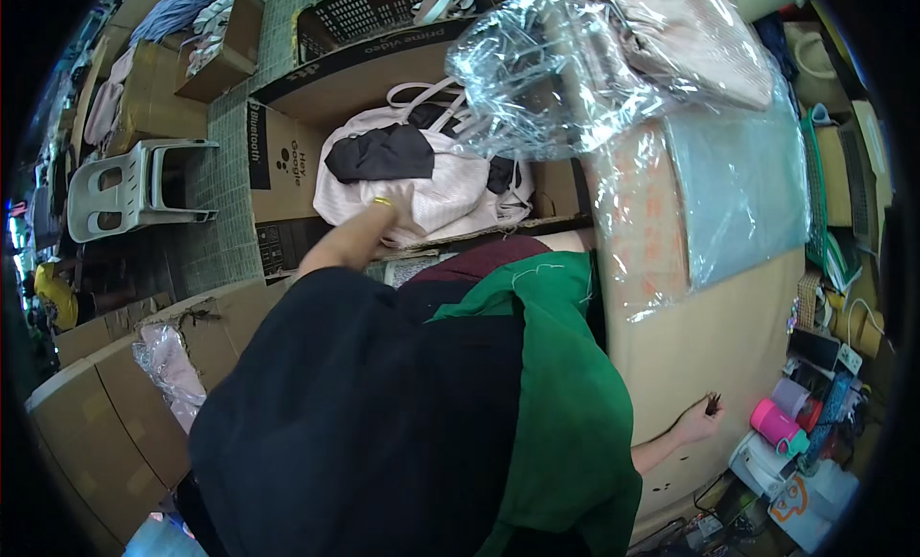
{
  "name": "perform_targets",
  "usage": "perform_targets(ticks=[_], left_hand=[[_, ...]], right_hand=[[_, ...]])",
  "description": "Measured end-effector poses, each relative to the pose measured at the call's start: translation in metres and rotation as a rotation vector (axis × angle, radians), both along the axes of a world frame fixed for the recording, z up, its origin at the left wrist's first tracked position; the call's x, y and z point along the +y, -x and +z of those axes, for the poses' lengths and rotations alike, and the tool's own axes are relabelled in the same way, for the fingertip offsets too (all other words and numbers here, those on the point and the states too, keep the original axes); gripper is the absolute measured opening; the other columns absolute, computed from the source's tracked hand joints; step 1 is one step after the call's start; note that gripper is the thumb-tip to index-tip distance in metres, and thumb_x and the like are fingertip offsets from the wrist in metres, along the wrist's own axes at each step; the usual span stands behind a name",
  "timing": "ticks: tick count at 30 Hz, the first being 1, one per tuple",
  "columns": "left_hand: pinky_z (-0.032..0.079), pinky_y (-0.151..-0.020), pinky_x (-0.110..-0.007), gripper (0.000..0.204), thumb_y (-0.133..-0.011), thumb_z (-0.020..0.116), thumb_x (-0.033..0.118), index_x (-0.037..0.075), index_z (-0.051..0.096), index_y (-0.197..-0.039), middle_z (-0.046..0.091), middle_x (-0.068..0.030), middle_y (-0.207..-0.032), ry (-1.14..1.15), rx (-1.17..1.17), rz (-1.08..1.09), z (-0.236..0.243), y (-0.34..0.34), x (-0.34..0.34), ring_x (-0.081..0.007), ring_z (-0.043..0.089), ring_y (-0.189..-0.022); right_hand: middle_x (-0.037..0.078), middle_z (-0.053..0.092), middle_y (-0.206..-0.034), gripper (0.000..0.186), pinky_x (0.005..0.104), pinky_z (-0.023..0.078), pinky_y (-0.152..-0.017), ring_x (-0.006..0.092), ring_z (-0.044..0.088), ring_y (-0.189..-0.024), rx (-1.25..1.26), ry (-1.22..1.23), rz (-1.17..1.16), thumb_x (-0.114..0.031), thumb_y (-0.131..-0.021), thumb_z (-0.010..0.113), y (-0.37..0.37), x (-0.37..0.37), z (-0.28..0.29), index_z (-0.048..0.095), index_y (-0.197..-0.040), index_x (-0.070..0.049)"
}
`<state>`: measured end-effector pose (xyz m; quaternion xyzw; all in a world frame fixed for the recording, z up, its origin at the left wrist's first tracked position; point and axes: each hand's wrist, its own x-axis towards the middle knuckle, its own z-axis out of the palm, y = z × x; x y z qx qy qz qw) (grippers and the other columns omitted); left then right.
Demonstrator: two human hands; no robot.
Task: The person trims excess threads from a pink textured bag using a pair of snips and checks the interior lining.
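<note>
My left hand [403,218], with a yellow band near the wrist, reaches over the near side of an open cardboard box [335,82]. It touches a pile of pale pink fabric [441,202] with black patches and thin light straps. Its fingers blend into the cloth, so their grip is hard to make out. Off to the right, my right hand [698,424] is closed above the brown cardboard surface. A small dark object [713,404] pokes out of its fingers; its kind cannot be made out.
Clear plastic bags [575,68], one with pinkish fabric inside, cover the far part of the cardboard surface [709,336]. A grey plastic stool [134,188] stands at left, near open boxes [222,44] of cloth. A pink bottle [777,425] and clutter line the right side.
</note>
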<state>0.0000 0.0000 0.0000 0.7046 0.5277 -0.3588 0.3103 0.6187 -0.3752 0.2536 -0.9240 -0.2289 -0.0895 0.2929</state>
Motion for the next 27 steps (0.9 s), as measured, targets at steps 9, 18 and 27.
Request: perform_targets(ticks=[9,18,27], left_hand=[[0.052,-0.089,-0.039,0.05,-0.074,0.073,0.037,0.0,0.067,-0.107,0.067,-0.0228,-0.11,-0.045,-0.072,-0.1,0.019,-0.035,0.002,-0.0315,0.066,-0.103],[0.053,-0.071,-0.035,0.027,-0.093,0.056,0.024,0.0,0.067,-0.1,0.067,-0.0098,-0.091,-0.32,-1.625,1.403,0.219,0.049,0.145,-0.0185,0.064,-0.078],[0.05,-0.091,-0.042,0.046,-0.097,0.048,0.032,-0.006,0.053,-0.122,0.062,-0.0196,-0.115,-0.092,-2.297,0.94,0.473,-0.142,0.03,-0.027,0.063,-0.102]], right_hand=[[0.011,0.067,-0.082,0.02,0.0328,0.05,-0.071,0.0201,0.062,-0.074,-0.069,0.111,-0.088,-0.017,-0.088,0.068,0.032,0.012,0.01,0.062,-0.092,0.001],[0.015,0.069,-0.087,0.021,0.0397,0.051,-0.071,0.0291,0.067,-0.08,-0.007,0.129,-0.153,-0.015,-0.085,0.065,0.038,0.016,0.004,0.061,-0.102,-0.004],[-0.001,0.055,-0.073,0.013,0.0216,0.037,-0.051,0.0044,0.047,-0.058,0.163,-0.696,-0.062,-0.018,-0.096,0.061,0.053,0.021,0.012,0.063,-0.096,-0.004]])
